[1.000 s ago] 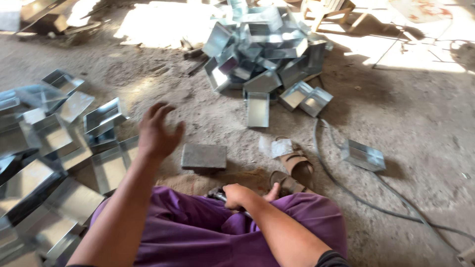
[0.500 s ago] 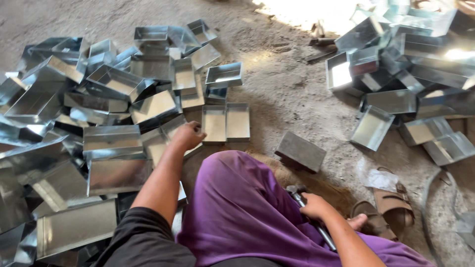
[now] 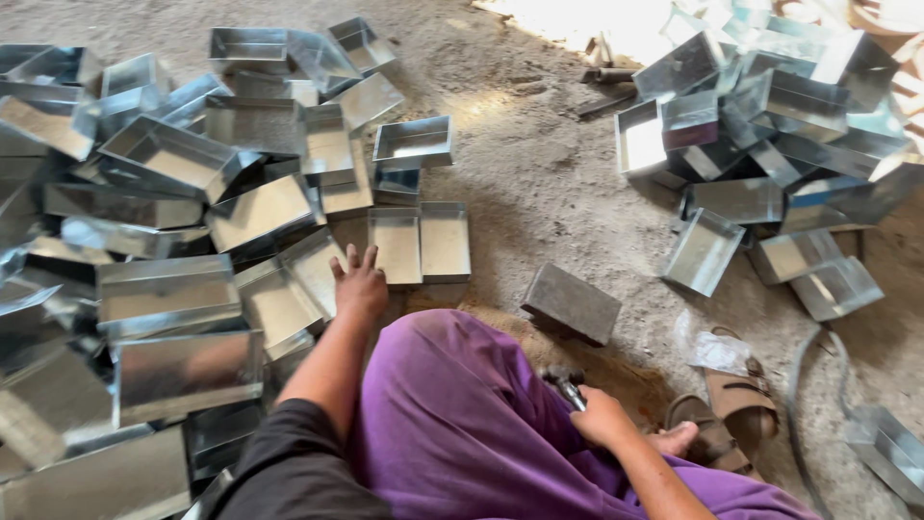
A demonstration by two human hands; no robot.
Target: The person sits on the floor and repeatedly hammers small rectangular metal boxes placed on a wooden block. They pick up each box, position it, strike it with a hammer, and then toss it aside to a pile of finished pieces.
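Observation:
My left hand (image 3: 360, 285) rests with fingers spread on a shiny sheet-metal tray (image 3: 310, 273) at the near edge of a big pile of such trays (image 3: 164, 193) on the left. Two flat trays (image 3: 421, 243) lie side by side just right of that hand. My right hand (image 3: 602, 416) is closed around the handle of a small metal tool (image 3: 564, 383), held low beside my purple-trousered leg (image 3: 452, 414). A grey rectangular block (image 3: 572, 302) sits on the ground just beyond the tool.
A second heap of metal trays (image 3: 770, 125) lies at the upper right on the dusty concrete floor (image 3: 539, 173). A brown sandal on a foot (image 3: 727, 416), a scrap of clear plastic (image 3: 707, 347) and a grey cable (image 3: 804, 404) are at the right.
The view has swung left toward the left-hand pile. My left hand has come down from the air onto a tray at the pile's edge. My right hand has stayed low with the tool.

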